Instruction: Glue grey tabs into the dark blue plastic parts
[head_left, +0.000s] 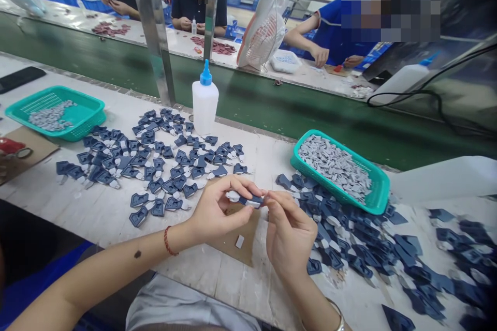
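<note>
My left hand [223, 207] is closed around a dark blue and white piece [250, 201], held sideways between thumb and fingers. My right hand [289, 227] pinches at the right end of that piece; whether it grips the piece itself or something tiny is hidden by the fingertips. Beneath both hands lies a brown cardboard sheet [233, 235] with a small white part [239, 241] on it. Similar dark blue pieces are spread to the left [155, 165] and heaped to the right [361, 238].
A white bottle with blue cap [205, 106] stands behind the left pieces. Green baskets of small grey parts sit at left [89, 124] and right [378, 196]. A large white bottle [446, 181] lies far right. People work across the green belt [240, 103].
</note>
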`<act>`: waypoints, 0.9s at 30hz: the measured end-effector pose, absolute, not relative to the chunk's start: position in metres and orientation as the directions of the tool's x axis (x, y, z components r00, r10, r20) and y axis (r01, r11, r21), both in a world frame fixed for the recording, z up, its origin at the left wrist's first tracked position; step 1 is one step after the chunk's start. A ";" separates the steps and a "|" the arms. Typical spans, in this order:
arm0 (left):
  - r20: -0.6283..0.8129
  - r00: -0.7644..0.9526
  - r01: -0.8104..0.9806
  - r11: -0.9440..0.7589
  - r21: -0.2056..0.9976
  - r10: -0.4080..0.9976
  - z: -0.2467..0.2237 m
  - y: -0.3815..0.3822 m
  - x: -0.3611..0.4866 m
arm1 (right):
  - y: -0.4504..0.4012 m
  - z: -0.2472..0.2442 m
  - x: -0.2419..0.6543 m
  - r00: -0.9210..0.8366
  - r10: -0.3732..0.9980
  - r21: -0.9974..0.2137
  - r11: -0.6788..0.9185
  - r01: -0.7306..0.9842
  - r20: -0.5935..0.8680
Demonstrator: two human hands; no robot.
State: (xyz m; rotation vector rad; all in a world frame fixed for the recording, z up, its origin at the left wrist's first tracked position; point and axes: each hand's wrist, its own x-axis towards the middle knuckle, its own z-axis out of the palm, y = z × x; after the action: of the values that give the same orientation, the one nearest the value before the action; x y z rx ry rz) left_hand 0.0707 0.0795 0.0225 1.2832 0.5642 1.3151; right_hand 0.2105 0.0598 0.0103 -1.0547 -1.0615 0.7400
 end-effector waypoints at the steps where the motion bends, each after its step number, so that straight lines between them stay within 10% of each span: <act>1: 0.356 0.242 -0.367 -0.254 0.895 0.903 0.024 0.079 0.070 | 0.061 0.010 0.212 0.346 0.889 -0.944 0.330 -0.026 0.301; 27: 0.137 0.446 -0.568 0.161 0.807 0.885 0.026 0.088 0.063 | 0.073 0.016 0.227 0.357 0.926 -0.969 0.186 -0.159 0.119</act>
State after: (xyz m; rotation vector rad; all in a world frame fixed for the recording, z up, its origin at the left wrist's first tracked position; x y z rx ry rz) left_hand 0.0630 0.0881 0.0259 0.9248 0.4126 1.0794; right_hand 0.2268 0.0728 0.0158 -1.1053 -0.8865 0.9255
